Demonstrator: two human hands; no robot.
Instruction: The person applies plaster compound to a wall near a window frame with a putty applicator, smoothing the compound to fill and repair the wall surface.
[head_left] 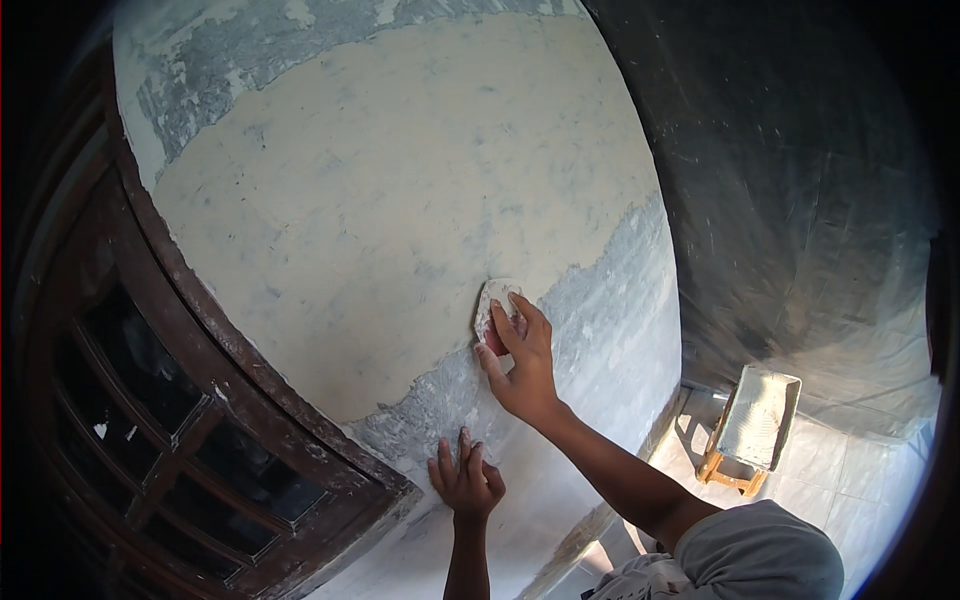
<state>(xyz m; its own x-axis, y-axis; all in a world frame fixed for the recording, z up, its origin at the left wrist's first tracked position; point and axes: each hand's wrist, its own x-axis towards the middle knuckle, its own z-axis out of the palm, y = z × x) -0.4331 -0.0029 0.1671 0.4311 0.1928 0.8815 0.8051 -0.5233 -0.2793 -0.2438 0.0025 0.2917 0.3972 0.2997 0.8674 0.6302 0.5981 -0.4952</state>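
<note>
My right hand (522, 365) presses a small flat putty scraper (492, 300) against the wall, its face smeared white with a reddish patch under my fingers. The scraper lies at the lower edge of a broad cream filler layer (400, 180), where the rough grey wall surface (440, 400) shows. Lower and to the left, my left hand (466, 482) rests on the grey wall with its fingers apart, holding nothing visible. Part of the scraper is hidden behind my right fingers.
At the left, a dark brown wooden frame with glass panes (150, 350) borders the wall. Dark sheeting (790, 200) hangs at the right. A pale-smeared tray (762, 415) sits on a small wooden stool (735, 478) on the tiled floor (820, 490).
</note>
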